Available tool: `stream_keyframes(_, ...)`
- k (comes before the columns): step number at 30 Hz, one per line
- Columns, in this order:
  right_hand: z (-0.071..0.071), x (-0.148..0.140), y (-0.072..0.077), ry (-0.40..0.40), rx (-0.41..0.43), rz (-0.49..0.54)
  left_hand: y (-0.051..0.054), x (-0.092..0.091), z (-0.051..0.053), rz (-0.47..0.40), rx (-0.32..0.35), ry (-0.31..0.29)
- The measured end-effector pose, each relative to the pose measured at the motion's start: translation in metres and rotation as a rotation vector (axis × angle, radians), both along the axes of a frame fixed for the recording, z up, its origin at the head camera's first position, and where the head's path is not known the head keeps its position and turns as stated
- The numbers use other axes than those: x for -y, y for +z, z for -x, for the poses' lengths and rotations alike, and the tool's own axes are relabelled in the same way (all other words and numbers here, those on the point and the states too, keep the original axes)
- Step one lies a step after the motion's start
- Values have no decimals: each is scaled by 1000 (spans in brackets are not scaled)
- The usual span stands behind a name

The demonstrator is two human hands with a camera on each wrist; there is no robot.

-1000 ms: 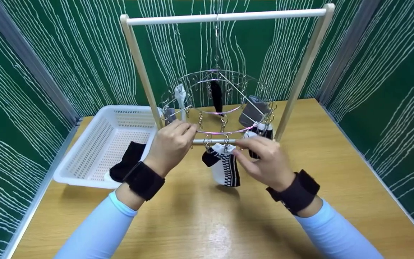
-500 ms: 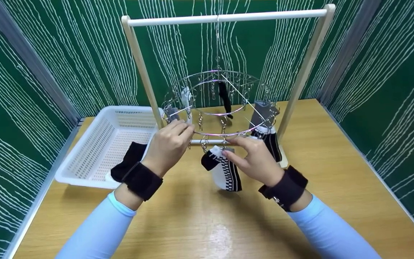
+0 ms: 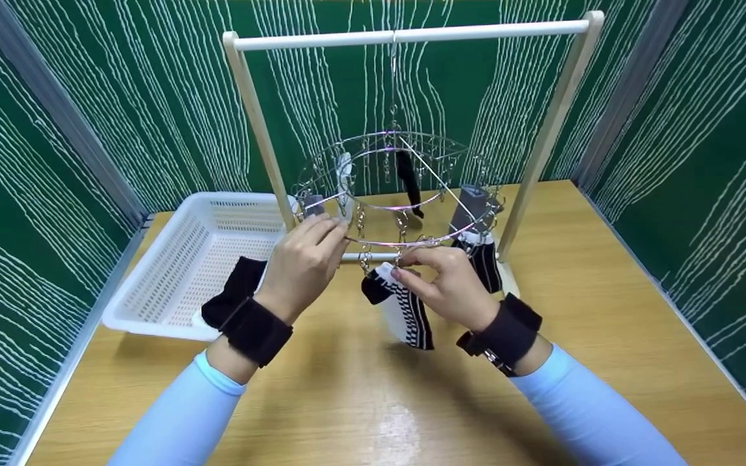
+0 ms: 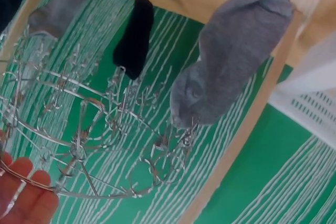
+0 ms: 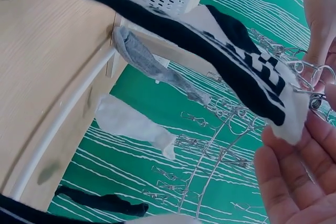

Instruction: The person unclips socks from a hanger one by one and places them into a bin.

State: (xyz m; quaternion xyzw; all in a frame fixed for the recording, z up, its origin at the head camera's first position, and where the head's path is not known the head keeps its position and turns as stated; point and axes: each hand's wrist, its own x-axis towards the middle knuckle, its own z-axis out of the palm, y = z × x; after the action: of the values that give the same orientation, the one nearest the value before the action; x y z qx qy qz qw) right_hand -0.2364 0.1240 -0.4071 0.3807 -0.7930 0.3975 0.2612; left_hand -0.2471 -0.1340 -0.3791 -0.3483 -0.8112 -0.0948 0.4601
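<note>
At the front of a round metal clip hanger (image 3: 405, 244), a black-and-white checkered sock (image 3: 405, 314) hangs from clips. My right hand (image 3: 454, 285) is at the sock's cuff, thumb and forefinger pinching a metal clip (image 5: 317, 98) there. Seen from the right wrist, the other fingers (image 5: 302, 169) lie behind the white cuff. My left hand (image 3: 305, 259) grips the hanger's rim on the left; the left wrist view shows its fingertips (image 4: 44, 203) curled over the wire.
A white basket (image 3: 153, 272) with a black sock (image 3: 237, 291) stands left. The hanger hangs from a wooden rack (image 3: 561, 97). Other socks hang around the ring: grey (image 4: 236, 51), white (image 5: 134, 124), black (image 3: 408, 181), and black-striped (image 3: 483, 262) at right.
My right hand has moved left along the sock's cuff, and its thumb and forefinger have closed together at the clip. The hanger has turned a little; my left hand stays on its rim.
</note>
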Motion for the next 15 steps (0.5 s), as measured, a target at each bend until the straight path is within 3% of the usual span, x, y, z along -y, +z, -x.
stream_keyframes(5,1,1,0,14,-4,7,-7,-2,-8,-54,-17,0)
stream_keyframes(10,2,1,-1,13,-1,10,-18,-2,-15,-104,-35,-56)
stream_keyframes(15,2,2,-1,19,-6,21,-34,-3,-21,-136,48,-107)
